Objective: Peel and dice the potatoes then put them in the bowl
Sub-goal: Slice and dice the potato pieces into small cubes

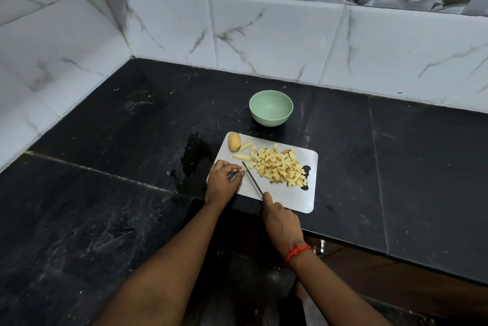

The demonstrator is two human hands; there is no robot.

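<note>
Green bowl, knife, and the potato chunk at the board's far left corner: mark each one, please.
Green bowl point(271, 107): head view, bare inner wall.
Knife point(252, 178): head view, middle of the blade.
Potato chunk point(234, 141): head view, centre of its top surface.

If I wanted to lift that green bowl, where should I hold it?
Probably pinch the rim of the bowl on its near side, coming from above: it stands upright, empty and open-mouthed, and its wall curves in toward a narrow base, so a side grip might slip.
</note>
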